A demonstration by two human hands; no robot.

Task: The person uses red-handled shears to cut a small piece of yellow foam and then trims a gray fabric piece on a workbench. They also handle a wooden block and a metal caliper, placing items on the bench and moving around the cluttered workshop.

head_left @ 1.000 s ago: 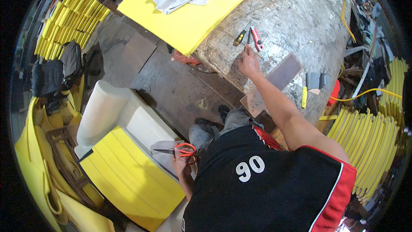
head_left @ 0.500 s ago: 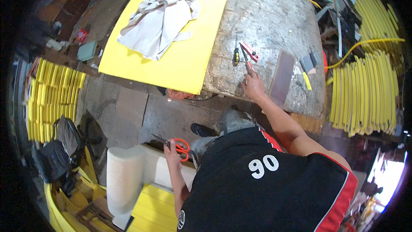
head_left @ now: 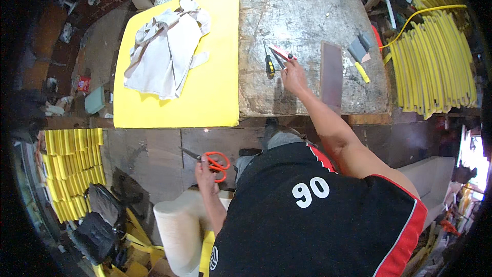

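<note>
My left hand (head_left: 206, 175) is closed around scissors (head_left: 215, 162) with orange handle loops, low over the floor; their dark blades point up and left. On the worn workbench (head_left: 277, 15), my right hand (head_left: 293, 78) rests with its fingers curled together. Its fingertips meet the end of a red and white cutter (head_left: 279, 51). A dark, narrow blade (head_left: 277, 60) runs out from beside the fingers, its handle covered by the hand. What exactly the fingers grip is hidden. Just left lies a black and yellow screwdriver (head_left: 269, 66).
A yellow panel (head_left: 210, 97) with a crumpled pale cloth (head_left: 164, 56) covers the bench's left part. A brown flat board (head_left: 331, 74) and a yellow-handled scraper (head_left: 362, 72) lie to the right. Stacked yellow strips (head_left: 430, 66) stand far right, more yellow pieces (head_left: 74, 169) at left.
My right hand has slid forward along the bench, covering the red handle that showed before. My view has shifted, while the left hand still holds the scissors.
</note>
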